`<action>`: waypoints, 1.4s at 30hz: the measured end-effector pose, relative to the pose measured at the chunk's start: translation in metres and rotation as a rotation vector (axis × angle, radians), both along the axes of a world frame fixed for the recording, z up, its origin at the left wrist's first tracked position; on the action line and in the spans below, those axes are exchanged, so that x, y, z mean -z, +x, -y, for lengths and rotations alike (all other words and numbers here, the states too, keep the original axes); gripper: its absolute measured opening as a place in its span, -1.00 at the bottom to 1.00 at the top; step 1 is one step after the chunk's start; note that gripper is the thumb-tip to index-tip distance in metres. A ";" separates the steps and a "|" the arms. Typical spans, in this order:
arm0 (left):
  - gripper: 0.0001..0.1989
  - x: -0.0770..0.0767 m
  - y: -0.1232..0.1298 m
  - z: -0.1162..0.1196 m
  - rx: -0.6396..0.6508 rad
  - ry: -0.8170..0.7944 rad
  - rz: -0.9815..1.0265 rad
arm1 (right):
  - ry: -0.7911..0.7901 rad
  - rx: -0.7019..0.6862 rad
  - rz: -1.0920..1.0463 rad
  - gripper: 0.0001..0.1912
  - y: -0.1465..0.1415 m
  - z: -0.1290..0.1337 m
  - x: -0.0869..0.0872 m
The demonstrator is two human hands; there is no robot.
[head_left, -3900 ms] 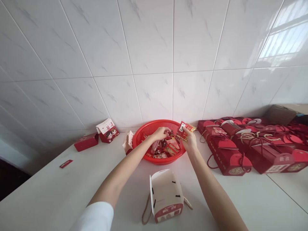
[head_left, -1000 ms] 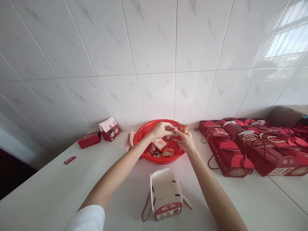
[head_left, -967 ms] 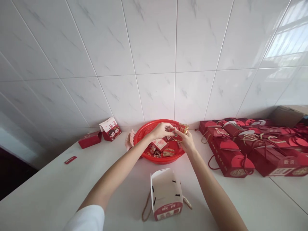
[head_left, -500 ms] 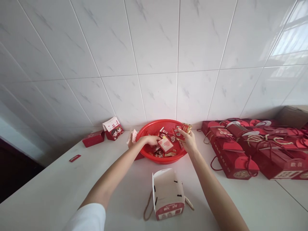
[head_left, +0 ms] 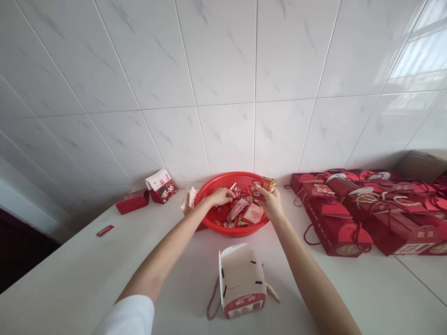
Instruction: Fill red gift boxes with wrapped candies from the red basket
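Note:
My right hand [head_left: 270, 202] is raised over the right rim of a red plastic mesh basket [head_left: 213, 182], pinching a gold-and-red snack packet [head_left: 268, 184]. My left hand [head_left: 220, 197] reaches into the basket, with its fingertips among small red wrapped sweets and packets [head_left: 237, 209]. Whether it holds one is hidden by the fingers. A pale pink card packet [head_left: 253, 213] lies in the basket near my right wrist. Just below the basket, an open white-lined gift box [head_left: 240, 281] with rope handles stands on the white counter [head_left: 84, 274], apart from both hands.
Many red gift boxes with rope handles [head_left: 337, 218] are laid out to the right. Small red-and-white boxes [head_left: 161, 186] stand by the tiled wall [head_left: 223, 93] at left, and a cardboard carton [head_left: 424, 165] sits far right. The counter edge runs along the lower left.
The pale pink packet in the basket has shifted right, and a long red packet now shows beside it. My left hand has moved slightly toward the far side of the basket. My right hand still holds the snack packet.

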State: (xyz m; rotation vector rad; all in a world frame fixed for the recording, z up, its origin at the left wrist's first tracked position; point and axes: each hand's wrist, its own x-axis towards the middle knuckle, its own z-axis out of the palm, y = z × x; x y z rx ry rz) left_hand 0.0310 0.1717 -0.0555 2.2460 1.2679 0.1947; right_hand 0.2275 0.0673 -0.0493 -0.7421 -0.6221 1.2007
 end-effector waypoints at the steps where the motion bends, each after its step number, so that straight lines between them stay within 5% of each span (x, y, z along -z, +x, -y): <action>1: -0.78 0.000 0.002 0.003 0.015 0.008 -0.006 | -0.001 0.002 0.002 -0.58 0.000 0.000 0.000; 6: -0.51 -0.004 0.014 0.021 0.116 0.027 -0.143 | -0.007 0.001 -0.006 -0.59 -0.001 0.001 -0.001; 9: -0.62 -0.007 0.018 0.028 0.140 0.102 -0.271 | -0.003 0.004 -0.013 -0.58 -0.002 0.001 -0.001; 15: -0.55 -0.012 0.013 0.025 -0.105 0.308 -0.256 | -0.001 0.005 0.014 -0.57 -0.001 0.001 0.001; 18: -0.51 -0.013 0.012 0.023 -0.125 0.345 -0.220 | 0.030 0.002 0.010 -0.57 -0.002 0.001 0.002; 24: -0.84 -0.010 0.019 0.030 0.177 0.164 -0.182 | 0.028 0.012 0.023 -0.61 -0.003 0.000 0.004; 28: -0.91 -0.007 0.021 0.032 0.228 0.047 -0.240 | 0.040 0.011 0.031 -0.62 -0.002 -0.001 0.007; 42: -0.38 -0.005 0.014 0.029 0.252 -0.129 -0.411 | 0.016 -0.003 0.054 -0.59 -0.001 -0.001 0.008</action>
